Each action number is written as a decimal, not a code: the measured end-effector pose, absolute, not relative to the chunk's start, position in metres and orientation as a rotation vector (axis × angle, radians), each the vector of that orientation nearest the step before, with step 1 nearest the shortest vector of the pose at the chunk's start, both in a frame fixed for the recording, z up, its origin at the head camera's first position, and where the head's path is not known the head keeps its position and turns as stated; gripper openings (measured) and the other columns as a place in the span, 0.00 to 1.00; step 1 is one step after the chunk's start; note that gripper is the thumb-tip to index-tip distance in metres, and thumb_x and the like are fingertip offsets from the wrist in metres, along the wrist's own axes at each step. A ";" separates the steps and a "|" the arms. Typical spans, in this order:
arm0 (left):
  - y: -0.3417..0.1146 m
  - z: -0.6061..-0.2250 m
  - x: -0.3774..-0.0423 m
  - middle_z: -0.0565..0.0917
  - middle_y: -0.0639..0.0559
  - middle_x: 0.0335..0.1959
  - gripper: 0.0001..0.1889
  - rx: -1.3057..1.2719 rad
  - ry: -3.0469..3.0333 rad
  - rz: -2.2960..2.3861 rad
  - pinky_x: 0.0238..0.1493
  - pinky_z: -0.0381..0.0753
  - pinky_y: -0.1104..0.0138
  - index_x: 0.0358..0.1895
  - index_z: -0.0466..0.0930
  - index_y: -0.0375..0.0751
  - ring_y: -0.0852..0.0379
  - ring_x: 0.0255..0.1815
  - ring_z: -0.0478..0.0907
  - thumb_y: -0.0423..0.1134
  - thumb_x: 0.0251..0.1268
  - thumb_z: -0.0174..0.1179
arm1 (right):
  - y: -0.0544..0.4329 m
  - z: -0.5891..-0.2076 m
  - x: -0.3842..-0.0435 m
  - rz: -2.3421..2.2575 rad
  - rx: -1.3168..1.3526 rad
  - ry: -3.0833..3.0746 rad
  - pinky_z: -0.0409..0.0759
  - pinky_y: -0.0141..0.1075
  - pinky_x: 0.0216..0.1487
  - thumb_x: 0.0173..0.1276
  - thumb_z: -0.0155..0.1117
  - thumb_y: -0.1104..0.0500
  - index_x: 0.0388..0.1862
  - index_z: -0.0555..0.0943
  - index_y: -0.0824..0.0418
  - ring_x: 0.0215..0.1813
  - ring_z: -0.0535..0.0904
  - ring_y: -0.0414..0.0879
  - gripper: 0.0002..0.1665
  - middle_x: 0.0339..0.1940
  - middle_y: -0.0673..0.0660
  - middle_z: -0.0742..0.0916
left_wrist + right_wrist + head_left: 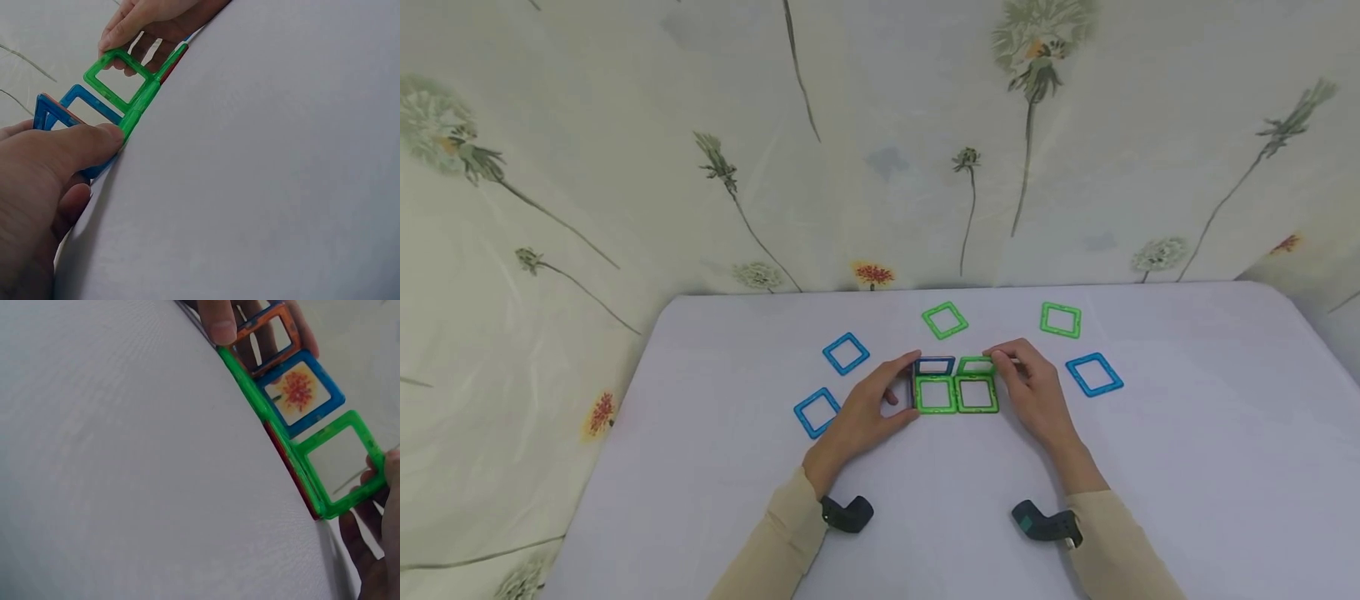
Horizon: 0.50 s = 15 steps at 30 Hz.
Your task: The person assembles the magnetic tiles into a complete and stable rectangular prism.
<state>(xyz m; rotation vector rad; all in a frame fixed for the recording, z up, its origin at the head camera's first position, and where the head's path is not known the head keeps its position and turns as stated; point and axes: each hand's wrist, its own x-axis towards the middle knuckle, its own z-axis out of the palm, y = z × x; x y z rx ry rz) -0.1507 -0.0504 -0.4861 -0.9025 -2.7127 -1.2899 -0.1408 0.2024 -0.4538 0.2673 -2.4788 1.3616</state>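
Left hand [868, 410] grips an upright blue-and-orange magnetic tile [278, 360], right hand [1036, 390] pinches an upright green magnetic tile [326, 430]; their row runs left-to-right between both.

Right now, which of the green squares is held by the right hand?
The only raised green square, its edge pinched by the right hand; the other four green squares lie flat.
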 end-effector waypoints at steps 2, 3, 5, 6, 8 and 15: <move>-0.050 -0.486 -0.151 0.70 0.60 0.65 0.44 -0.903 -2.712 -1.282 0.39 0.75 0.75 0.73 0.51 0.66 0.62 0.40 0.71 0.41 0.56 0.67 | 0.202 -0.454 -0.141 1.356 0.272 -2.474 0.69 0.16 0.48 0.72 0.53 0.60 0.42 0.79 0.63 0.47 0.76 0.32 0.09 0.42 0.58 0.84; -0.050 -0.486 -0.151 0.70 0.61 0.65 0.44 -0.900 -2.713 -1.281 0.39 0.75 0.75 0.73 0.51 0.66 0.62 0.40 0.71 0.41 0.56 0.67 | 0.202 -0.454 -0.141 1.354 0.275 -2.472 0.69 0.16 0.48 0.72 0.53 0.60 0.42 0.80 0.63 0.47 0.76 0.33 0.09 0.41 0.58 0.84; -0.049 -0.486 -0.150 0.70 0.61 0.64 0.44 -0.897 -2.713 -1.280 0.39 0.75 0.75 0.73 0.51 0.66 0.62 0.40 0.71 0.41 0.56 0.67 | 0.202 -0.453 -0.141 1.350 0.277 -2.469 0.68 0.16 0.49 0.72 0.54 0.60 0.42 0.80 0.63 0.47 0.76 0.34 0.09 0.41 0.58 0.84; -0.049 -0.486 -0.150 0.70 0.61 0.64 0.44 -0.894 -2.715 -1.281 0.38 0.75 0.75 0.73 0.51 0.66 0.62 0.40 0.71 0.41 0.56 0.67 | 0.202 -0.454 -0.141 1.347 0.275 -2.470 0.68 0.15 0.49 0.72 0.54 0.60 0.42 0.80 0.63 0.47 0.76 0.34 0.09 0.41 0.58 0.84; -0.048 -0.486 -0.149 0.70 0.61 0.65 0.44 -0.886 -2.724 -1.280 0.38 0.74 0.75 0.73 0.51 0.67 0.62 0.40 0.71 0.41 0.56 0.67 | 0.202 -0.454 -0.141 1.342 0.272 -2.472 0.68 0.15 0.49 0.72 0.53 0.60 0.42 0.79 0.63 0.47 0.76 0.35 0.09 0.41 0.58 0.84; -0.047 -0.489 -0.148 0.69 0.61 0.65 0.44 -0.909 -2.750 -1.266 0.39 0.74 0.74 0.73 0.47 0.69 0.63 0.41 0.70 0.43 0.59 0.65 | 0.201 -0.454 -0.141 1.345 0.273 -2.474 0.68 0.16 0.49 0.72 0.53 0.61 0.42 0.79 0.63 0.46 0.75 0.32 0.09 0.41 0.57 0.84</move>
